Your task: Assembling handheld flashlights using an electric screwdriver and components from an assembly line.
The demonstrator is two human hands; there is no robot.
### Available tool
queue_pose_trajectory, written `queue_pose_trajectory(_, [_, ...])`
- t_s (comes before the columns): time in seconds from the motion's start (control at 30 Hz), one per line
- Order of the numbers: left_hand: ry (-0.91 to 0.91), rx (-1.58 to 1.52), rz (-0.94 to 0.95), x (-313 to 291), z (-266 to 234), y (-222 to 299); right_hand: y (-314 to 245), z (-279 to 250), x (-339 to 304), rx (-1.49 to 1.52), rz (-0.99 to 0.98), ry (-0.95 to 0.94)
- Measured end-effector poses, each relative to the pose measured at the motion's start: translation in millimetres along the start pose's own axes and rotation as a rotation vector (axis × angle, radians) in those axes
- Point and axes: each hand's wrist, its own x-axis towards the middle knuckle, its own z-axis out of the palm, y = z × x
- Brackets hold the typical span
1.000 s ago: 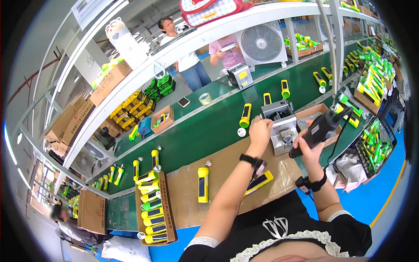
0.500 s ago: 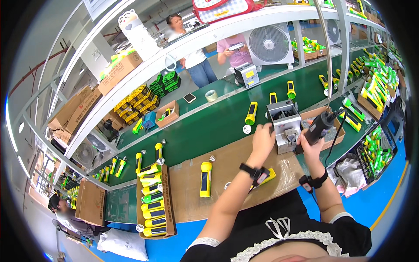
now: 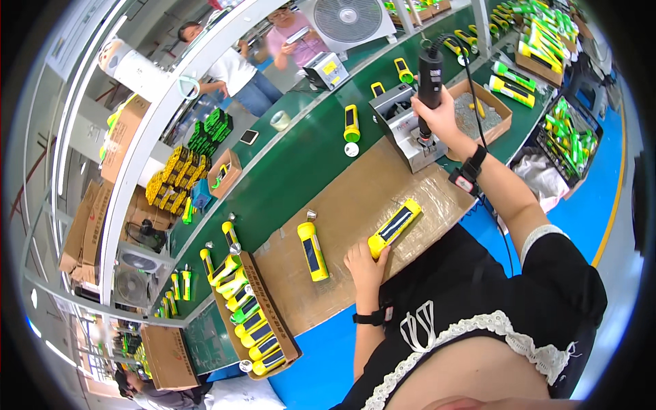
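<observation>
- The bench (image 3: 287,198) bore a cardboard sheet (image 3: 352,205).
- The machine (image 3: 408,147) stood at the sheet's far edge.
- The driver (image 3: 430,78), wrapped in the right hand (image 3: 441,116), pointed down at the machine.
- The flashlight (image 3: 396,227) lay on the sheet, its near end pinched by the left hand (image 3: 365,266).

A black top (image 3: 454,280), short-sleeved, has scalloped white lace (image 3: 504,320) along the neckline and white trim (image 3: 544,236) edging the right sleeve (image 3: 572,273). Looped white ribbon (image 3: 428,317) lies on its front. The left wristband (image 3: 367,318) and right wristband (image 3: 475,161) are black, each carrying a small module; the right module (image 3: 463,182) is dark with a pale label.
</observation>
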Motion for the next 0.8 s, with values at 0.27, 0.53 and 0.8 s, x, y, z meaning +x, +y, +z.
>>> queue_pose_trajectory(0.27, [0.081,-0.027,0.062,8.3,-1.6,1.9,-0.6,-2.9,-8.4,-0.129,-0.042,0.016])
queue_pose_trajectory(0.53, [-0.009,-0.084,-0.009,21.4,-2.5,9.8,-1.2,3.0,9.3,-0.155,0.149,-0.168])
queue_pose_trajectory(0.8, [0.115,-0.104,0.042,13.0,6.6,6.3,-51.9,46.0,-101.1,0.294,0.194,-0.215])
